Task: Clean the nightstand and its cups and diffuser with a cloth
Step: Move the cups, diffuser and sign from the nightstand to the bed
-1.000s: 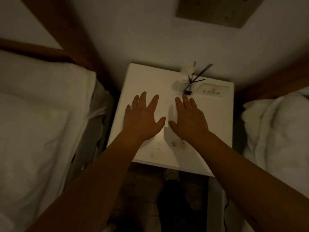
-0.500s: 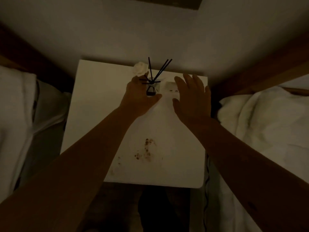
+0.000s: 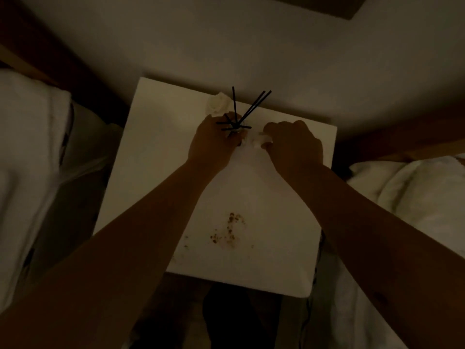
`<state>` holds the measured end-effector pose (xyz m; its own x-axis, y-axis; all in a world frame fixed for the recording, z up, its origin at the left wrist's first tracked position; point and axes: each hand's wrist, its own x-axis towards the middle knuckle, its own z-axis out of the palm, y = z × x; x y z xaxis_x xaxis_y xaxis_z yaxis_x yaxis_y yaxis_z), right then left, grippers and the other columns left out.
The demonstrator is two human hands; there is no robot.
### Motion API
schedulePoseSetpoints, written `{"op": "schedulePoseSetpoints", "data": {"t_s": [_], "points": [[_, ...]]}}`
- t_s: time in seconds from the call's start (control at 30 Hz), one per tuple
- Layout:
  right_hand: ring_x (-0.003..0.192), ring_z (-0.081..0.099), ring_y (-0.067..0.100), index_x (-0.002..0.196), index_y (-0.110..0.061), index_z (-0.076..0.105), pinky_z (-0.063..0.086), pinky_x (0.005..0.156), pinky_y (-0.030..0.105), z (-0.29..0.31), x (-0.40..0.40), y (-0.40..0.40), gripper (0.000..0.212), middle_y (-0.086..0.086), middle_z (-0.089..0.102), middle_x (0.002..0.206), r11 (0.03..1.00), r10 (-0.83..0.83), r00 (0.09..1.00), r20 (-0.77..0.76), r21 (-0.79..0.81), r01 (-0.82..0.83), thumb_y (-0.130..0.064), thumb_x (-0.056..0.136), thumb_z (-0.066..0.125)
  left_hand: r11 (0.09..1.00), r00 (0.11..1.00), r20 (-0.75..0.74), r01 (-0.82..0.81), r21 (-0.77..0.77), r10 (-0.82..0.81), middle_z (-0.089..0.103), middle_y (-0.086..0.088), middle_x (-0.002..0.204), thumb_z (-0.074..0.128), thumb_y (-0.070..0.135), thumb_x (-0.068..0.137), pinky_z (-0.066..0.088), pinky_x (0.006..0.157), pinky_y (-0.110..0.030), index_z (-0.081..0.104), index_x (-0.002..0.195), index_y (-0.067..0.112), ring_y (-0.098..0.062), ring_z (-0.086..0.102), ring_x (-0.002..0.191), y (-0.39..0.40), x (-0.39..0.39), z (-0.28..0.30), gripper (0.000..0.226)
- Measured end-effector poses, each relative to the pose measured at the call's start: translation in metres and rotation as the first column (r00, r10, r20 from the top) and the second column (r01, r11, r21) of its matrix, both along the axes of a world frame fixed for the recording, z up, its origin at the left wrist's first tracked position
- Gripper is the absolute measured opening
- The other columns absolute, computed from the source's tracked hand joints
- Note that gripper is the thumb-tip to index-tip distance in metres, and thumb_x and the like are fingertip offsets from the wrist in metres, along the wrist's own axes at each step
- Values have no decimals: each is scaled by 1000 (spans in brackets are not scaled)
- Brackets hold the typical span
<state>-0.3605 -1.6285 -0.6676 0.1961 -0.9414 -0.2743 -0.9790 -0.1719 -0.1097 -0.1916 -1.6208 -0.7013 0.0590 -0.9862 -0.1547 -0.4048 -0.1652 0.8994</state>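
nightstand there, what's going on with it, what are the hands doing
A person stands over a white nightstand between two beds in dim light. The left hand is curled around the reed diffuser near the back edge. The right hand beside it holds something small and white, too dim to identify. A crumpled white item sits behind the diffuser. Brown crumbs or stains lie unwiped near the front edge.

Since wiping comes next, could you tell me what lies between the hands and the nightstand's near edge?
Head view: brown crumbs on the nightstand.
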Motion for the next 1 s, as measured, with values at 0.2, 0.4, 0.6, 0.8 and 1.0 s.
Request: {"op": "schedulePoseSetpoints", "data": {"t_s": [0.2, 0.4, 0.6, 0.8, 1.0], "points": [[106, 50, 29, 109, -19, 61, 34, 65, 33, 6, 46, -2, 20, 5, 63, 105, 995, 98, 994, 57, 26, -99, -31, 98, 49, 989, 984, -98, -146, 10, 146, 66, 12, 93, 71, 17, 85, 58, 81, -34, 63, 91, 38, -14, 67, 92, 19, 52, 6, 23], [97, 55, 30, 91, -11, 63, 49, 72, 38, 21, 136, 6, 18, 9, 64, 91, 972, 193, 961, 200, 92, -214, -21, 97, 50, 953, 951, -75, -301, 6, 301, 61, 21, 87, 68, 13, 88, 50, 77, -12, 58, 88, 37, 12, 61, 81, 54, 138, 18, 26], [96, 55, 29, 92, -13, 66, 50, 71, 39, 33, 245, 35, 12, 7, 61, 88, 915, 386, 900, 200, 38, -401, -21, 94, 57, 865, 865, -81, -500, -39, 496, 67, 15, 88, 67, 12, 88, 53, 85, -22, 67, 94, 20, 3, 65, 88, 126, 235, 30, 10], [95, 57, 27, 97, -17, 66, 50, 71, 35, 39, 387, 96, 12, 5, 64, 93, 759, 636, 745, 200, 11, -651, -22, 94, 56, 644, 628, -169, -763, 60, 760, 72, 1, 94, 71, 16, 84, 58, 82, -47, 66, 94, 32, -17, 70, 90, 232, 343, 45, 20], [100, 54, 29, 94, -18, 67, 48, 69, 39, 50, 501, 180, 17, 4, 64, 95, 592, 786, 553, 275, -80, -802, -26, 95, 52, 458, 463, 59, -885, 80, 885, 71, -8, 94, 68, 42, 78, 57, 78, -49, 67, 93, 21, -26, 68, 87, 340, 417, 55, 26]]}}
